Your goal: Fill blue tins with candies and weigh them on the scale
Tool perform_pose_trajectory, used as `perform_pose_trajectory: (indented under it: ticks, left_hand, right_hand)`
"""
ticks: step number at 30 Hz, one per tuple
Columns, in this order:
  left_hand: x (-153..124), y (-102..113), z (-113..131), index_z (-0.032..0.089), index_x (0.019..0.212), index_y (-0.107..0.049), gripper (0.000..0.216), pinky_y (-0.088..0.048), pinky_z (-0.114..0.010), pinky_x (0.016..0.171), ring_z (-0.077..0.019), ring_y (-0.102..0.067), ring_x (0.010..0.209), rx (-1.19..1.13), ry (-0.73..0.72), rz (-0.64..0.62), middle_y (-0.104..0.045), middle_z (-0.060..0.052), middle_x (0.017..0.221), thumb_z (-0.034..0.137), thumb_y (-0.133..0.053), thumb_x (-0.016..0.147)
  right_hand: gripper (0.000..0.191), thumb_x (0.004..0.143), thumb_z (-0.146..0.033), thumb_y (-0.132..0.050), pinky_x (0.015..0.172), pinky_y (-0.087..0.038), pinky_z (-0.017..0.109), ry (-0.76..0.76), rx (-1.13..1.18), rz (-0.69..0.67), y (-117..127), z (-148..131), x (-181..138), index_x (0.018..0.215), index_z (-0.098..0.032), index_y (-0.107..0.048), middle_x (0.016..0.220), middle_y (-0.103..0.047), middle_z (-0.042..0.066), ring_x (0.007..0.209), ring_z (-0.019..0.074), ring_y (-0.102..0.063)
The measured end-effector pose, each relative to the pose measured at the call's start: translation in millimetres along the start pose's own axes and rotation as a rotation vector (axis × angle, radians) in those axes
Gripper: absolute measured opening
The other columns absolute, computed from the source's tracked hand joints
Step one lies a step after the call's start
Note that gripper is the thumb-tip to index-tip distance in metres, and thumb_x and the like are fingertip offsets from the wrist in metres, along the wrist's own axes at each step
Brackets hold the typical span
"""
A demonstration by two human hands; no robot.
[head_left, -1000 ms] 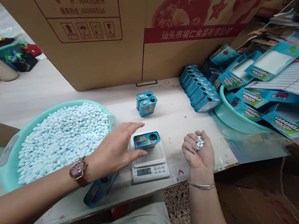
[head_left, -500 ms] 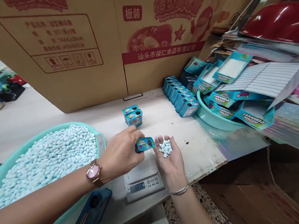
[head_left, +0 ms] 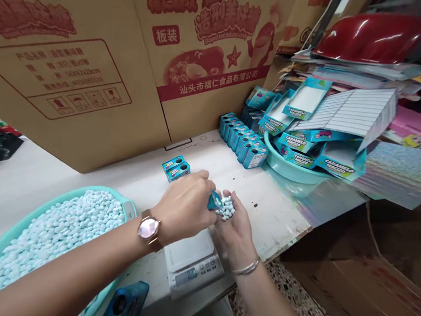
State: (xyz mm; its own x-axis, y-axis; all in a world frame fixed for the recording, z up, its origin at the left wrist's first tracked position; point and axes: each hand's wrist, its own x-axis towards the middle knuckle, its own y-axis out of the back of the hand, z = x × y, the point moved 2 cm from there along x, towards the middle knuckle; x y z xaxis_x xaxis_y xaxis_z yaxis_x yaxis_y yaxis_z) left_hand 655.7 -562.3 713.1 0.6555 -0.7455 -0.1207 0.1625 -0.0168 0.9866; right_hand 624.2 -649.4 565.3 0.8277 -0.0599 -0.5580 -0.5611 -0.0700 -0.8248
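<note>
My left hand (head_left: 185,204), with a watch on the wrist, is closed around a small blue candy box (head_left: 214,200). The box is tilted over my other palm, its opening turned toward the candies there. My right hand (head_left: 237,228), wearing a bracelet, is cupped palm up and holds a small heap of pale blue candies (head_left: 225,208). Just below both hands is a white digital scale (head_left: 193,251) with nothing on its pan; its display is too blurred to read. To the left, a turquoise basin (head_left: 129,208) is filled with the same candies.
Two small blue boxes (head_left: 177,170) stand beyond my left hand, and a row of several more (head_left: 242,141) is farther right. A turquoise bowl (head_left: 291,166) holds blue cartons. A large cardboard box (head_left: 124,132) closes off the back. A blue carton (head_left: 118,315) lies at the front edge.
My left hand has turned the small box and brought it over my right palm, its opening now facing the candies. My right fingers have curled in more. The camera view has shifted to the right.
</note>
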Motion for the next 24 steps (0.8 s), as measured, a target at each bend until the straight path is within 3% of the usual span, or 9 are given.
perform_pose_trajectory:
  ticks: [4,8,12,15,20,24]
  left_hand:
    - [-4,-3,2,0.020,0.077,-0.062,0.013,-0.033,-0.031,0.051,-0.0204,-0.059,0.069,0.020,0.005,-0.056,-0.060,-0.006,0.083,0.018,-0.053,0.069]
    - [-4,-4,0,0.018,0.071,-0.061,0.010,-0.036,-0.031,0.053,-0.0208,-0.059,0.071,0.033,0.031,-0.070,-0.061,-0.007,0.084,0.018,-0.053,0.067]
    - [-9,1,-7,0.020,0.074,-0.061,0.010,-0.032,-0.031,0.052,-0.0201,-0.058,0.067,0.001,0.044,-0.031,-0.062,-0.006,0.085,0.021,-0.053,0.067]
    - [-23,0,-18,0.023,0.087,-0.062,0.018,-0.035,-0.031,0.056,-0.0214,-0.061,0.072,-0.071,0.110,0.005,-0.066,-0.004,0.090,0.023,-0.052,0.072]
    - [-56,-22,-36,0.024,0.100,-0.058,0.029,-0.040,-0.030,0.060,-0.0227,-0.063,0.074,-0.176,0.283,-0.023,-0.069,-0.004,0.092,0.021,-0.053,0.072]
    - [-79,-43,-45,0.021,0.100,-0.058,0.024,-0.044,-0.032,0.061,-0.0241,-0.065,0.074,-0.225,0.363,-0.071,-0.070,-0.006,0.090,0.031,-0.054,0.078]
  right_hand:
    - [0.011,0.089,-0.027,-0.054,0.067,-0.056,0.025,-0.037,0.010,-0.088,5,5,4,0.079,-0.021,-0.055,0.071,-0.067,-0.003,0.067,0.0106,-0.067]
    - [0.010,0.087,-0.025,-0.055,0.069,-0.056,0.026,-0.066,0.036,-0.095,7,11,4,0.078,-0.020,-0.055,0.070,-0.065,-0.002,0.071,0.0112,-0.067]
    - [0.013,0.090,-0.024,-0.051,0.066,-0.056,0.027,-0.056,0.061,0.010,5,5,-2,0.079,-0.019,-0.056,0.072,-0.067,0.000,0.069,0.0118,-0.066]
    - [0.013,0.091,-0.025,-0.050,0.061,-0.055,0.025,-0.024,0.058,0.076,10,-5,-4,0.080,-0.019,-0.056,0.069,-0.064,-0.001,0.065,0.0101,-0.063]
    - [0.012,0.079,-0.024,-0.065,0.045,-0.040,0.013,0.003,-0.023,-0.164,27,-21,0,0.080,-0.020,-0.054,0.063,-0.055,-0.006,0.052,0.0047,-0.052]
    - [0.015,0.076,-0.022,-0.068,0.040,-0.034,0.013,0.006,-0.082,-0.224,36,-30,2,0.079,-0.020,-0.054,0.062,-0.052,-0.007,0.049,0.0042,-0.047]
